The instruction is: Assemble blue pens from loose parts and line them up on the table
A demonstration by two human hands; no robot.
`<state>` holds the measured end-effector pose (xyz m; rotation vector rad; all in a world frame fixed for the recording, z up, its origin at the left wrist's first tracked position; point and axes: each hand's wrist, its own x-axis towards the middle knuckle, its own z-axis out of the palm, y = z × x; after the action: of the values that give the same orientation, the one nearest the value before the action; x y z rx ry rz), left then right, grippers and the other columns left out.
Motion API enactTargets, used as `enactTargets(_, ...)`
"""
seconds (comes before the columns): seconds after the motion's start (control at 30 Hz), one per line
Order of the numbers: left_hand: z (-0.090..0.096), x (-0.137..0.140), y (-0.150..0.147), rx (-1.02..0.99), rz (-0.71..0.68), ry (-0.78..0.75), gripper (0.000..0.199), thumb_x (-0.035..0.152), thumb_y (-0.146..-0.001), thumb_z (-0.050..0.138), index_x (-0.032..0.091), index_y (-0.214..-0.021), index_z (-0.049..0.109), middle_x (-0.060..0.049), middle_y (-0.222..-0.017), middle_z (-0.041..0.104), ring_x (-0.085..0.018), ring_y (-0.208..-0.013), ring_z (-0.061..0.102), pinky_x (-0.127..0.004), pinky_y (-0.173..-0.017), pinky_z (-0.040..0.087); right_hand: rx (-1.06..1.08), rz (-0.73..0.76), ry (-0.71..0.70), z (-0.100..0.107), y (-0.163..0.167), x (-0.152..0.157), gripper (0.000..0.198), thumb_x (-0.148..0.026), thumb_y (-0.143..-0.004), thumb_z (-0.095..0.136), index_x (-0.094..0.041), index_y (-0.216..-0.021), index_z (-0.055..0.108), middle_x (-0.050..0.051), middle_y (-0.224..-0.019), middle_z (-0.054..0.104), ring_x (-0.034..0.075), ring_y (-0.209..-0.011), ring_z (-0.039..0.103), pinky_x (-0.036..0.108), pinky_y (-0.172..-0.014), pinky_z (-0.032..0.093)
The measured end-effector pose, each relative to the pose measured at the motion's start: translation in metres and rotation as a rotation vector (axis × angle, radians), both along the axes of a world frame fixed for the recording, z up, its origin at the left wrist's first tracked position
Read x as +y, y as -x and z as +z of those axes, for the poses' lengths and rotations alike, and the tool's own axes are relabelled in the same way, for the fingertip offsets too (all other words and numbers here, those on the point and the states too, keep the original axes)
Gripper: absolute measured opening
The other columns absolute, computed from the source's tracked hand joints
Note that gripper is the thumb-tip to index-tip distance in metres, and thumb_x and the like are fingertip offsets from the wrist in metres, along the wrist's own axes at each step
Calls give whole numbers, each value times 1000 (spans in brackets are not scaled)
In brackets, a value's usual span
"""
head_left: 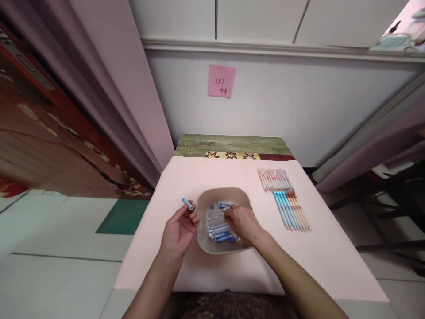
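Observation:
My left hand (181, 230) is closed at the left of the bin, pinching a short blue pen barrel piece (187, 204) between thumb and fingertips. Its near end looks open and hollow. My right hand (244, 223) reaches over the right side of a beige plastic bin (199, 241), fingers pinched together among the parts inside. Whatever those fingers hold, if anything, is hidden. In the bin lie white and blue pen tubes (219, 230) toward the near side, with small caps and bits (212, 206) further back.
On the right of the pale pink tabletop (166, 186) rest rows of pens: clear ones with reddish marks (274, 179), blue ones (284, 210) and tan ones (299, 210). A pink note (221, 81) is stuck on the wall behind. Purple curtains (142, 88) hang at the left.

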<state>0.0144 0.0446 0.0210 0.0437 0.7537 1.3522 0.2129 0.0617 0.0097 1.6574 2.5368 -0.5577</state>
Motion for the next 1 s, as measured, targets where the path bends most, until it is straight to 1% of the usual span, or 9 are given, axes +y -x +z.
enactTargets(0.1,0,-1,-1,-7,10,17,12,7,-83,53,6,-85,64,-4,-73,55,-7,-53,43,-19,-45,39,25,-11,-19,0,13,8,26,-25,-91,45,-23,-98,71,7,-100,70,19,-90,66,25,-74,44)
enactTargets(0.2,2,-4,-1,-2,10,37,11,7,-83,53,6,-86,64,-5,-74,56,-7,-53,44,-19,-45,40,57,-4,-23,-3,27,18,20,-25,-86,54,-23,-94,72,6,-93,73,19,-88,66,23,-72,43)
enactTargets(0.27,4,-7,2,13,24,40,11,8,-83,53,7,-86,64,-5,-73,57,-7,-53,44,-19,-45,40,76,-16,-37,-3,28,26,18,-24,-83,57,-24,-92,73,5,-89,73,18,-85,66,22,-70,42)
enactTargets(0.33,5,-9,6,35,46,41,11,8,-83,54,7,-85,65,-5,-73,57,-7,-53,44,-19,-44,40,89,-56,-71,1,18,35,20,-22,-84,55,-23,-92,73,5,-88,73,18,-84,65,22,-70,41)
enactTargets(0.47,6,-11,10,70,59,70,11,10,-83,54,8,-84,65,-4,-72,57,-6,-51,42,-18,-43,39,91,-197,-164,11,-15,47,24,-18,-86,48,-18,-93,71,8,-91,72,17,-86,64,23,-74,40)
enactTargets(0.57,7,-9,4,66,22,77,9,10,-82,56,8,-84,64,-3,-71,56,-6,-50,42,-18,-42,38,89,-270,-203,16,-34,46,24,-18,-88,46,-19,-96,69,7,-93,71,17,-86,63,23,-74,40)
enactTargets(0.67,8,-7,-6,67,-17,73,8,8,-81,57,9,-85,64,-2,-71,56,-6,-50,42,-18,-42,38,71,-304,-213,17,-40,39,24,-19,-89,45,-19,-97,68,7,-94,70,16,-86,63,23,-74,40)
enactTargets(0.8,8,-8,-14,83,-42,81,9,9,-81,58,9,-88,63,-2,-71,57,-6,-50,44,-18,-43,39,20,-264,-171,13,-37,27,21,-21,-87,49,-19,-94,69,7,-93,70,17,-85,64,23,-72,41)
enactTargets(1.0,8,-10,-20,86,-49,103,8,8,-82,56,10,-86,62,-2,-69,57,-6,-49,44,-18,-42,39,-65,-76,-25,4,-17,14,13,-27,-75,66,-25,-85,73,4,-86,74,19,-82,67,24,-70,45)
